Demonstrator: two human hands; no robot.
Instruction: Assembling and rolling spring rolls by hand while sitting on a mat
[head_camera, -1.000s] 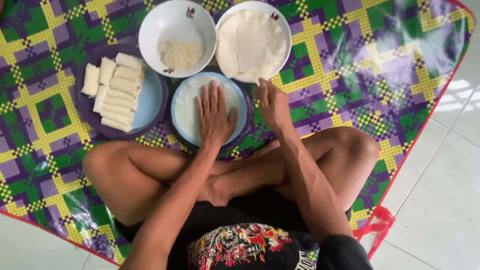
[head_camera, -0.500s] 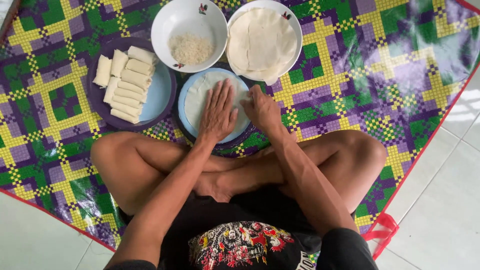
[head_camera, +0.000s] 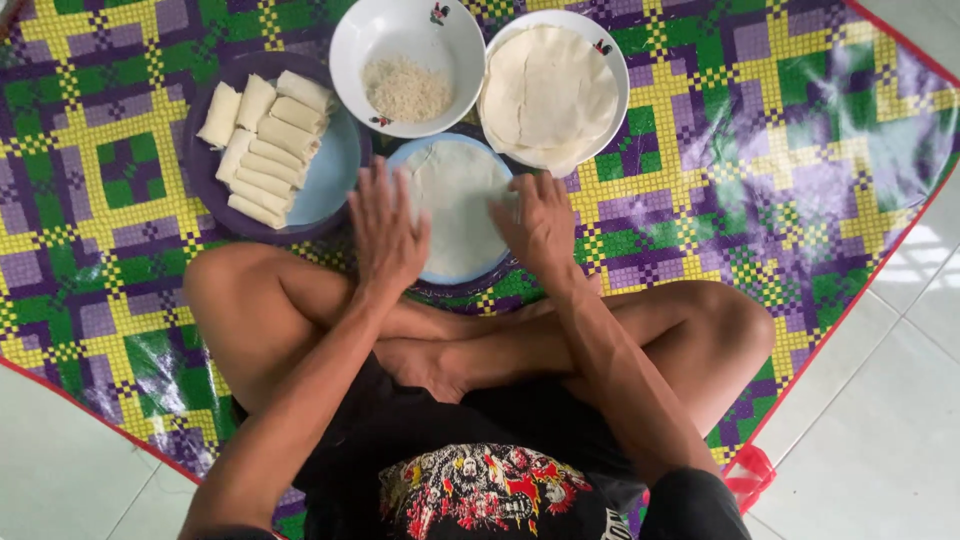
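1. The woven mat (head_camera: 760, 130), checked purple, green and yellow, is carrying everything.
2. The purple plate (head_camera: 340, 175) is holding pale rolls (head_camera: 265, 145).
3. The stack of wrappers (head_camera: 550, 90) is filling one white bowl (head_camera: 610, 60); the other bowl (head_camera: 350, 40) is showing white filling (head_camera: 405, 88).
4. The wrapper (head_camera: 455, 205) is lying flat on the blue plate (head_camera: 400, 160).
5. The left hand (head_camera: 385, 230) and right hand (head_camera: 540, 225) are pressing its edges, fingers spread, gripping nothing.

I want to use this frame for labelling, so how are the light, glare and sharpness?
Head view: even daylight; soft glare on the glossy mat at right; bright patch on the floor tiles; hands and wrapper sharp.
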